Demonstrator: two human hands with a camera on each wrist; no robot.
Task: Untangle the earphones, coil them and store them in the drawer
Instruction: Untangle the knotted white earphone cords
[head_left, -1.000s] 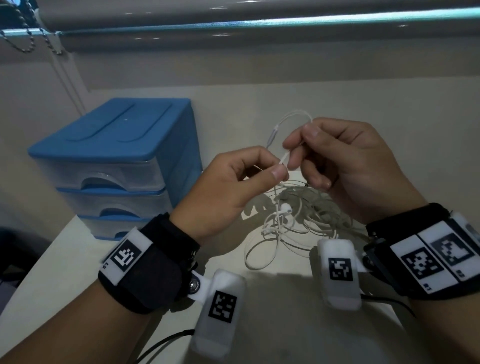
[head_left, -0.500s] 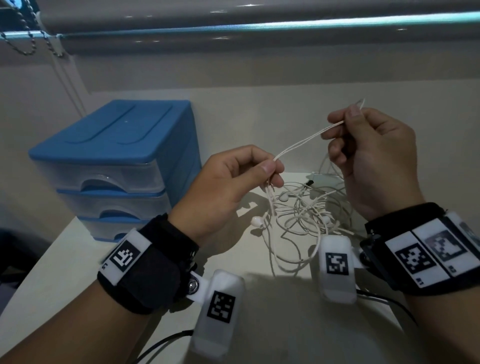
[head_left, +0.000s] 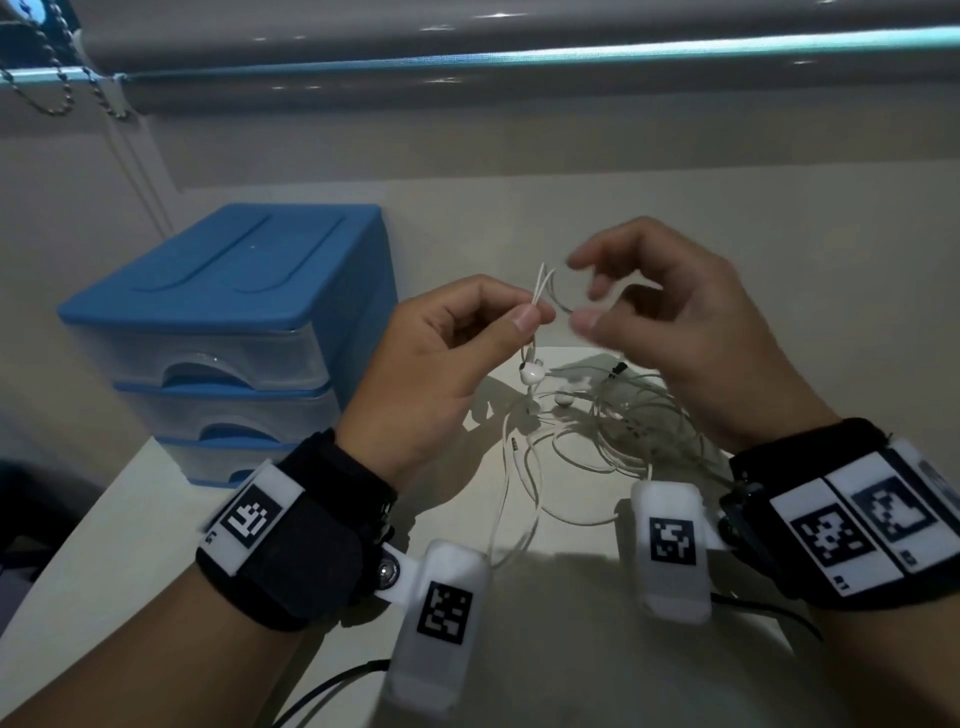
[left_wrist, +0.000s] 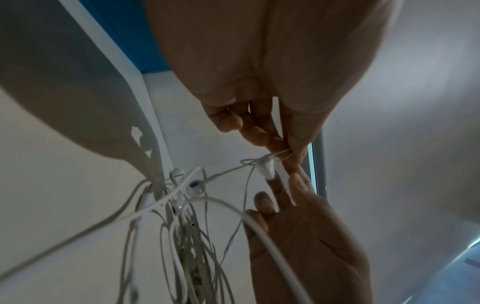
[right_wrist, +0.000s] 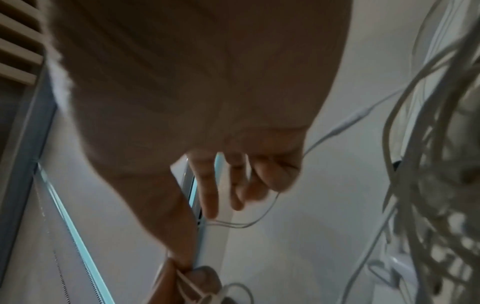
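Note:
The white earphones (head_left: 623, 426) lie in a tangled heap on the pale table (head_left: 130, 519) under my hands. My left hand (head_left: 535, 306) pinches a strand of the cable between thumb and forefinger, and an earbud (head_left: 531, 373) dangles just below the pinch. In the left wrist view the same pinch (left_wrist: 291, 154) sits beside a small knot with the earbud (left_wrist: 267, 170). My right hand (head_left: 584, 296) hovers close to the right of it, blurred, fingers spread and loose. A thin loop of cable (right_wrist: 244, 225) hangs past its fingers. The jack plug (head_left: 514, 446) rests on the table.
A blue three-drawer unit (head_left: 234, 291) with clear drawers, all shut, stands at the left rear of the table against the wall. A roller blind and its bead chain (head_left: 62, 98) hang above. Black wires trail from my wrist cameras near the front edge.
My right hand, which had pulled a strand up and to the right, has come back down beside my left hand and its fingers have spread apart. My left hand rose slightly, still pinching.

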